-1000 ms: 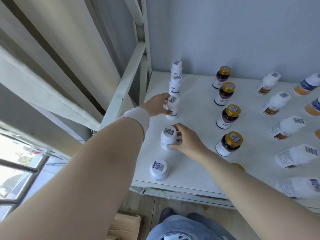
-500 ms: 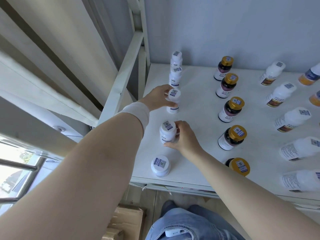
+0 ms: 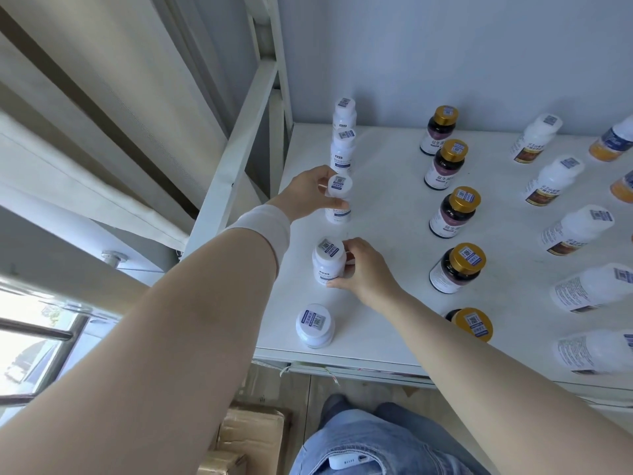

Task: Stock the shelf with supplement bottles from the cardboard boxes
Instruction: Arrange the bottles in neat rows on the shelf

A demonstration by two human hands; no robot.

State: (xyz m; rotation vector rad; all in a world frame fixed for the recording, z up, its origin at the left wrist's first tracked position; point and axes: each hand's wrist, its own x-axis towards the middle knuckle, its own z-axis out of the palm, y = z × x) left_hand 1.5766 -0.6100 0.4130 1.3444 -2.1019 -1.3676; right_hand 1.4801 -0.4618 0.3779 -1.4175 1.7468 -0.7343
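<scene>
Head view: left hand point(image 3: 310, 193) grips a white bottle point(image 3: 339, 197) on the white shelf point(image 3: 387, 303); right hand point(image 3: 364, 269) grips the next white bottle point(image 3: 328, 262), at 6 o'clock of it. Gold-capped bottles point(image 3: 457, 267) stand at 3 o'clock. Cardboard boxes point(image 3: 246, 437) below, apparently closed.

Dark bottles point(image 3: 451, 216) show "益生" on their labels; the caps' code stickers point(image 3: 467, 194) are too small to read
</scene>
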